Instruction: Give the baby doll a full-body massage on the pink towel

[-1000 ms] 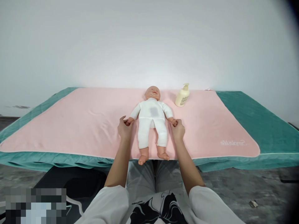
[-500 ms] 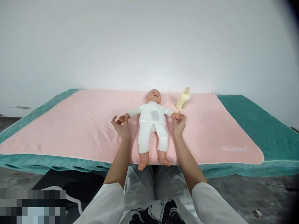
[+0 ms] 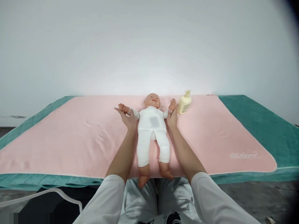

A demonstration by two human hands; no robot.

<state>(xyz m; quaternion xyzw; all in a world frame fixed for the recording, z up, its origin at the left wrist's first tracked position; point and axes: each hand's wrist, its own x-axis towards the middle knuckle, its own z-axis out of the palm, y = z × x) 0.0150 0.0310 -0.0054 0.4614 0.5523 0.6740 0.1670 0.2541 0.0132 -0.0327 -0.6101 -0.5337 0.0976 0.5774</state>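
A baby doll [image 3: 151,121] in a white cloth suit lies on its back on a pink mat [image 3: 93,137], head toward the wall and bare feet at the near edge. My left hand [image 3: 128,119] holds the doll's arm on the left near its forearm, thumb on top and the other fingers beneath. On the other side, my right hand [image 3: 173,119] grips the sleeve end of the opposite arm, whose small hand points up. Just beyond my right hand stands a pale yellow pump bottle [image 3: 184,103], upright.
The mat covers most of a green padded bed [image 3: 261,130], which reaches back to a plain pale wall [image 3: 149,46]. A white curved tube [image 3: 56,190] runs over a dark object at the lower left. My legs are against the near edge.
Both my hands have slid inward from the doll's hands onto its forearms. The doll's hands are now raised higher, and the view has shifted slightly.
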